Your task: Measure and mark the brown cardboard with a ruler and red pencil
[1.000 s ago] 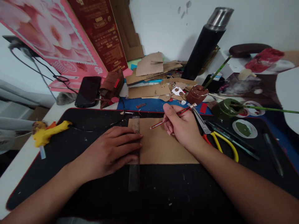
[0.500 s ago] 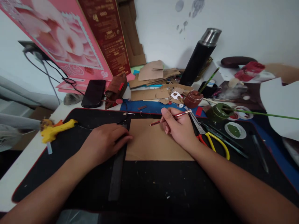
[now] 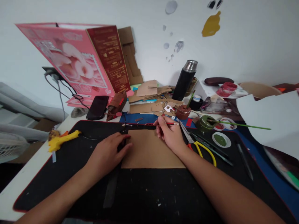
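Note:
A flat brown cardboard piece point(image 3: 142, 152) lies on the black mat. My left hand point(image 3: 108, 152) rests at its left edge, fingertips over the cardboard, thumb and fingers apart. Under that hand a dark ruler point(image 3: 110, 193) sticks out towards me. My right hand point(image 3: 169, 132) lies over the cardboard's far right part with fingers closed round a red pencil point(image 3: 171, 123). The pencil points left, above the cardboard's far edge. Just right of this hand are scissors point(image 3: 196, 144) with yellow and red handles.
Paint jars, a green one point(image 3: 205, 124) and a brown one point(image 3: 182, 112), stand behind on the right. A black flask point(image 3: 184, 81), cardboard scraps point(image 3: 146, 108), a phone point(image 3: 97, 107) and a pink box point(image 3: 81, 68) line the back. A yellow glue gun-like object point(image 3: 63, 140) lies left.
The view has tilted up, showing more wall. My right hand has turned the pencil flatter, its tip now beyond the cardboard's far edge. My left thumb has spread further from the fingers.

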Demonstrator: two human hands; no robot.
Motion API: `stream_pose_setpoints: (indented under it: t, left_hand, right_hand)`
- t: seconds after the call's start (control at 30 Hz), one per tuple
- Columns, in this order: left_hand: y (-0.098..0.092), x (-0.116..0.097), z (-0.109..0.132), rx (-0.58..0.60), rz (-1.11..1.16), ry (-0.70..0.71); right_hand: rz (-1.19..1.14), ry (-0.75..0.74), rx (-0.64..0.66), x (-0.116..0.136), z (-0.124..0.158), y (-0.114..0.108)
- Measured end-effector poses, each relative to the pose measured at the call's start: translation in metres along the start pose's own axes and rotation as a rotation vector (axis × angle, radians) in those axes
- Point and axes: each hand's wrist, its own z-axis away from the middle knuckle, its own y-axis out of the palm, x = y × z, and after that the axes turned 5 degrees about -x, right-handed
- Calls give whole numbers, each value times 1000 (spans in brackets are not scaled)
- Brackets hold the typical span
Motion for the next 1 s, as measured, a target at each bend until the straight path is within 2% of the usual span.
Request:
stream_pose_setpoints:
  t: [0.2, 0.37, 0.53, 0.67, 0.77, 0.87, 0.93, 1.0]
  left_hand:
    - [4, -3, -1, -33, -59, -83]
    - [5, -8, -6, -20, 37, -148]
    - [-2, -14, -7, -12, 312, -270]
    - [-6, -26, -1, 69, 634, -368]
    - [-10, -32, 0, 101, 788, -425]
    - [-25, -22, -5, 80, 837, -464]
    - [-40, -8, -12, 56, 824, -481]
    - [-55, 8, -20, 85, 800, -491]
  right_hand:
    - [-52, 34, 21, -2, -2, 0]
    - [-27, -4, 28, -2, -3, 0]
    - [-53, -17, 11, -1, -4, 0]
    - [-98, -16, -7, 2, -3, 1]
    - [-151, -18, -12, 10, -1, 1]
    - [-189, -50, -29, 22, -1, -3]
    - [-221, -82, -67, 30, -5, -8]
    - [-233, -107, -122, 35, -9, -13]
